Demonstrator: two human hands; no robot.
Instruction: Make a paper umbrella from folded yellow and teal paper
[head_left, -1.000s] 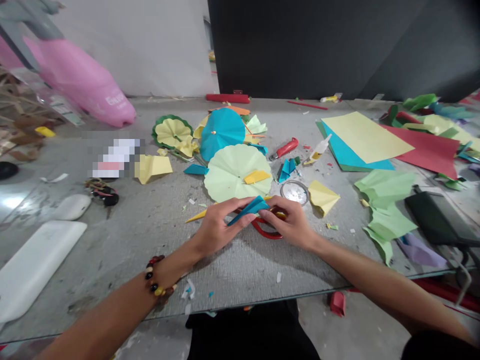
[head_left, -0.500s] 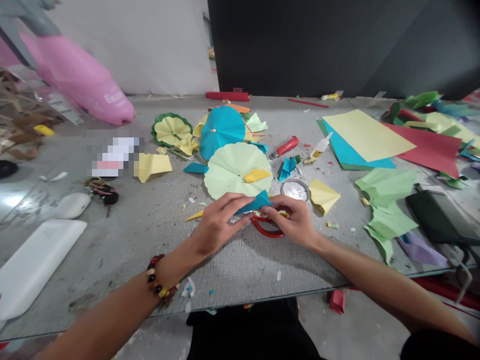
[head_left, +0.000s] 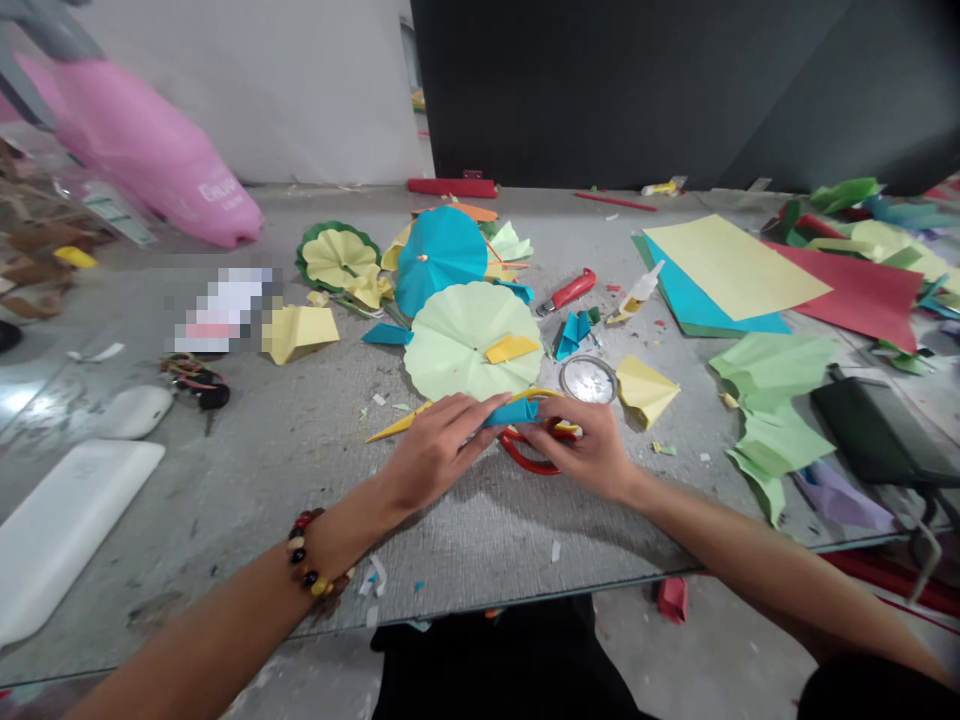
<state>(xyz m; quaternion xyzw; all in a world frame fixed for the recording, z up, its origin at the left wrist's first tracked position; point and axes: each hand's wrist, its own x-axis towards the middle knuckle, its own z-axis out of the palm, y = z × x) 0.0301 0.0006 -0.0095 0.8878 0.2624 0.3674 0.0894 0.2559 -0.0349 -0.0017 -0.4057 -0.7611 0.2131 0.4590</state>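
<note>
A small folded piece of blue paper (head_left: pixel 511 412) is held between my two hands near the table's front. My left hand (head_left: pixel 439 450) pinches its left end, and my right hand (head_left: pixel 583 445) grips its right end. Under and behind my hands lie scissors (head_left: pixel 529 465) with red and yellow handles, partly hidden. Just beyond is a round pale green pleated paper (head_left: pixel 450 345) with a folded yellow piece (head_left: pixel 511 348) on it. A blue pleated disc (head_left: pixel 450 245) overlaps its far side.
Right of centre are a red cutter (head_left: pixel 574 290), a glue bottle (head_left: pixel 637 292), a clear round ring (head_left: pixel 589 380) and yellow paper (head_left: pixel 647 390). Coloured sheets (head_left: pixel 731 265) and a black device (head_left: pixel 885 425) lie right. A white case (head_left: pixel 75 535) and keys (head_left: pixel 202 385) lie left.
The blue paper has turned in my fingers; its raised pointed flap now looks folded down into a more compact, level roll. The view has shifted slightly.
</note>
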